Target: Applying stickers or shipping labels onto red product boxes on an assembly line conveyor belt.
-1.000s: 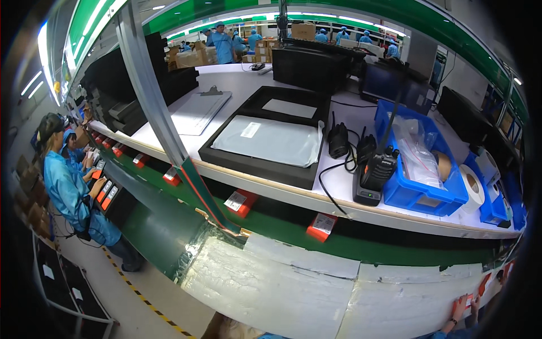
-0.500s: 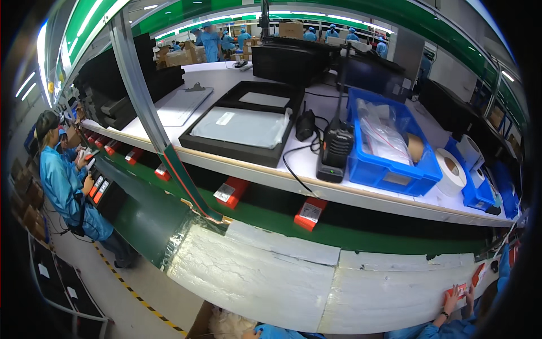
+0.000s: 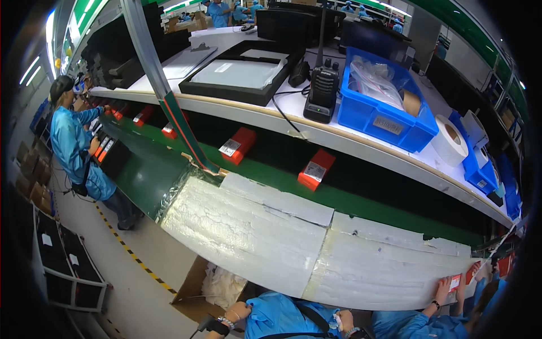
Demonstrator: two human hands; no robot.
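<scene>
My left hand (image 3: 238,311), loosely curled just off the near edge of the white-covered desk (image 3: 243,231), rests against the side of my blue smock (image 3: 274,313), though I can't tell whether it grips the cloth. My right hand (image 3: 345,321), off that same edge and farther right, is bent in beside a small pale thing (image 3: 337,321), and I can't tell whether I hold it. Beyond the desk's far edge lies a red box (image 3: 317,169).
</scene>
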